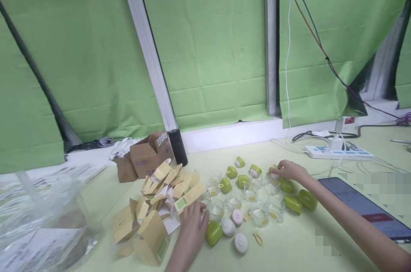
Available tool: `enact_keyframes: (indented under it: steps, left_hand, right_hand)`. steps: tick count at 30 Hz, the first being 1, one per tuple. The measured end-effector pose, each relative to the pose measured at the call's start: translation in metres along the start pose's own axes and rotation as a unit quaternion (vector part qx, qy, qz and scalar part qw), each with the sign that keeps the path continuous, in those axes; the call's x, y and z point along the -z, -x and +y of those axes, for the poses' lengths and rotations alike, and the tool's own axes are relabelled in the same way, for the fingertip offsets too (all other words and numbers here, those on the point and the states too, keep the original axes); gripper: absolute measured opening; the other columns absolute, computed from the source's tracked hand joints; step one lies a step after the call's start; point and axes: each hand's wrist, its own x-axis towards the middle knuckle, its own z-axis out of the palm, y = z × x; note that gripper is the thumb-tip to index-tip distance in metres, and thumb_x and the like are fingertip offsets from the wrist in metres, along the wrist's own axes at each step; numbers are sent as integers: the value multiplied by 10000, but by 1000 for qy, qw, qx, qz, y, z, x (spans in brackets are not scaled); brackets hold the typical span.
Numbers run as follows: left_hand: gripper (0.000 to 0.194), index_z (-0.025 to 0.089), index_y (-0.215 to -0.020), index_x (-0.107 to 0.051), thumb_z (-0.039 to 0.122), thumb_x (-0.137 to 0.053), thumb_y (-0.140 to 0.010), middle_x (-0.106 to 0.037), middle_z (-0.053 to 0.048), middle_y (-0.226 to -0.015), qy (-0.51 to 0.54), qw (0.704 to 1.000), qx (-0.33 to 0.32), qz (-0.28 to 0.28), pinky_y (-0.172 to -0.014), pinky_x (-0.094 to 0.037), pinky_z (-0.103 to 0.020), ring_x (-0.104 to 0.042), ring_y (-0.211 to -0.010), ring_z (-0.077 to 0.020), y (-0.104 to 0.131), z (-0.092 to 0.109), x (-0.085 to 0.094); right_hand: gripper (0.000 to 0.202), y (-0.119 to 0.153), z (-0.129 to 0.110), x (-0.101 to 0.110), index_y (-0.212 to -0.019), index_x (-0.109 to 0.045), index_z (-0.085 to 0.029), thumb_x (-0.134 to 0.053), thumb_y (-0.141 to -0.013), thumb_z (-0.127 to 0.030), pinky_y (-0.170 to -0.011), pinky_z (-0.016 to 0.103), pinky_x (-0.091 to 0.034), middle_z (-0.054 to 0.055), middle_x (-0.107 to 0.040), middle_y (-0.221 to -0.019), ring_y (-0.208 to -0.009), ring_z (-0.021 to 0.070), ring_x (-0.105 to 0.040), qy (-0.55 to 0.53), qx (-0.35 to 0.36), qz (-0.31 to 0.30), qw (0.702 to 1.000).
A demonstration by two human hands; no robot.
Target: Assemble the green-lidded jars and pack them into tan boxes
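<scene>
My left hand (192, 224) lies low on the table, its fingers loosely bent and slightly apart, with nothing visible in them. It is between a heap of opened tan cartons (150, 231) and a glossy green lid (213, 233). Farther off to the right, my right hand (290, 170) pinches a small green lid (272, 168) with a pale part under it; the fingers partly hide it. Between the hands are several clear cups (258, 214), more green lids (292, 204), round white pieces (241, 243) and a yellow loop (258, 238).
A phone-like tablet (362, 212) lies beneath my right forearm. Behind it are a power strip (314, 152) and cables. A brown cardboard box (144, 158) and a black cylinder (177, 148) stand at the back. At left is a clear plastic bag (61, 216); green curtains (218, 41) hang behind.
</scene>
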Motion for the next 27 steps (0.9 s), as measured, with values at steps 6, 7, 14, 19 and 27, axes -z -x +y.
enact_keyframes:
  steps: [6, 7, 14, 19, 27]
  left_hand:
    - [259, 195, -987, -543, 380, -435, -842, -587, -95, -990, 192, 978, -43, 64, -879, -372, -392, -515, -951, -246, -5, 50, -1]
    - [324, 198, -1083, -505, 409, -438, -847, -581, -91, -1013, 256, 966, -27, 31, -836, -401, -366, -541, -896, -221, -5, 61, -6]
    - [873, 179, -1358, -143, 511, -640, -722, -626, -71, -875, 660, 733, 57, -152, -559, -418, -258, -588, -591, -139, -10, 108, -46]
    - [480, 142, -1004, -438, 545, -561, -775, -633, -72, -776, 766, 626, 134, -61, -522, -388, -236, -551, -540, -114, -10, 104, -49]
    - [346, 168, -761, -439, 410, -684, -732, -491, 50, -599, 790, 599, 121, -49, -513, -321, -193, -403, -491, -48, -2, 101, -57]
  right_hand:
    - [298, 14, -18, 13, -1016, -603, -132, -540, -874, -388, -729, 376, -496, 71, -638, -984, -853, 208, -614, -68, 43, 35, 996]
    - [346, 22, -23, 14, -971, -621, -121, -531, -862, -437, -702, 369, -487, 79, -651, -926, -823, 221, -614, -89, 63, 42, 993]
    - [439, 104, -70, -8, -1043, -605, -200, -469, -838, -564, -661, 299, -496, 42, -672, -889, -788, 207, -630, -297, 256, -85, 916]
    - [304, 135, -76, -27, -877, -521, -244, -341, -925, -483, -662, 269, -460, 1, -602, -801, -731, 166, -577, -337, 286, -24, 897]
    - [232, 149, -77, -43, -832, -481, -231, -339, -952, -369, -650, 267, -435, 16, -627, -778, -701, 165, -581, -319, 343, -44, 883]
